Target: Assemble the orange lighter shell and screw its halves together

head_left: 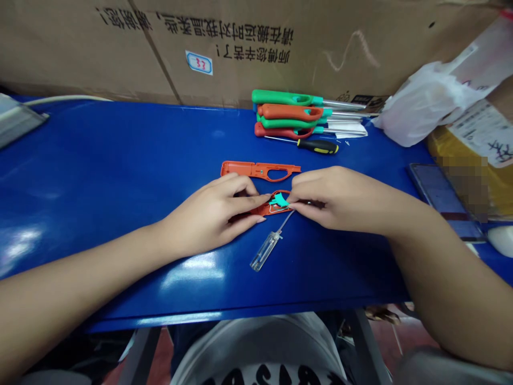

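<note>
My left hand (216,209) grips an orange lighter casing half (262,210) from the left, fingers along its upper edge and thumb at the lower edge. At the casing's right end, the fingertips of my right hand (340,199) are pinched together at a teal trigger piece (281,200). A thin bent wire shows inside the casing. From beneath my right fingers a thin tube runs down to a clear fuel tank (265,251), lying tilted on the table. Just above my hands lies another orange casing half (240,169), its hollow side up.
Several long-nosed lighters (280,97) are stacked at the back of the blue table (100,176), with a black-and-yellow screwdriver (318,146) before them. A cardboard box (240,80) stands behind. To the right are a white plastic bag (420,101), a phone (444,198) and a yellow-taped parcel (497,182).
</note>
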A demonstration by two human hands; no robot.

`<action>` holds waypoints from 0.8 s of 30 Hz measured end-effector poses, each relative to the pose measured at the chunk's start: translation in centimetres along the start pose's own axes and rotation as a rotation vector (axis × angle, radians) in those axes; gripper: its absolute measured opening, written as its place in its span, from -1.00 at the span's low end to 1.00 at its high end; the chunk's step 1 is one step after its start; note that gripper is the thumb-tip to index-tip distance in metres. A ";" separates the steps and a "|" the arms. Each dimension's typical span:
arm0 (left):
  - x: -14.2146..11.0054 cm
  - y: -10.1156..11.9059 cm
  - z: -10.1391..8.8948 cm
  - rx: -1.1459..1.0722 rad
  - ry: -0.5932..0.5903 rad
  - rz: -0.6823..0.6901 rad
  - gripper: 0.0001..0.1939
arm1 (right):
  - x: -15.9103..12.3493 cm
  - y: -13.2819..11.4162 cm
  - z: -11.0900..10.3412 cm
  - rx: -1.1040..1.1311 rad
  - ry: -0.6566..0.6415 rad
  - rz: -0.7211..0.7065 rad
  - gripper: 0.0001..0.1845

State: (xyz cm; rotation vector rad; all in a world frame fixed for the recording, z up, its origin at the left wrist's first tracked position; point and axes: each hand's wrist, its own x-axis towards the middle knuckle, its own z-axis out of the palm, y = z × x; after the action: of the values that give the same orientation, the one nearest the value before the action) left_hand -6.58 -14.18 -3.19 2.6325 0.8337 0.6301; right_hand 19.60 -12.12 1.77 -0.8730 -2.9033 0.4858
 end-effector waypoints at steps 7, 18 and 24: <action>-0.1 0.0 0.1 0.004 -0.002 0.009 -0.67 | -0.2 -0.2 -0.2 -0.028 -0.034 0.055 -0.78; 0.1 0.4 -0.1 -0.001 -0.044 -0.048 -0.69 | -0.5 -0.4 -0.5 -0.051 -0.024 0.041 -0.80; 0.1 0.5 0.0 -0.007 -0.043 -0.048 -0.70 | -0.4 -0.5 -0.5 -0.075 -0.065 0.066 -0.81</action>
State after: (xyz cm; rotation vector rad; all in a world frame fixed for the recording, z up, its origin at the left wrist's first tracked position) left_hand -6.29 -14.47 -2.95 2.6020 0.8770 0.5612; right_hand 19.75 -12.64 2.45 -0.9838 -2.9777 0.4202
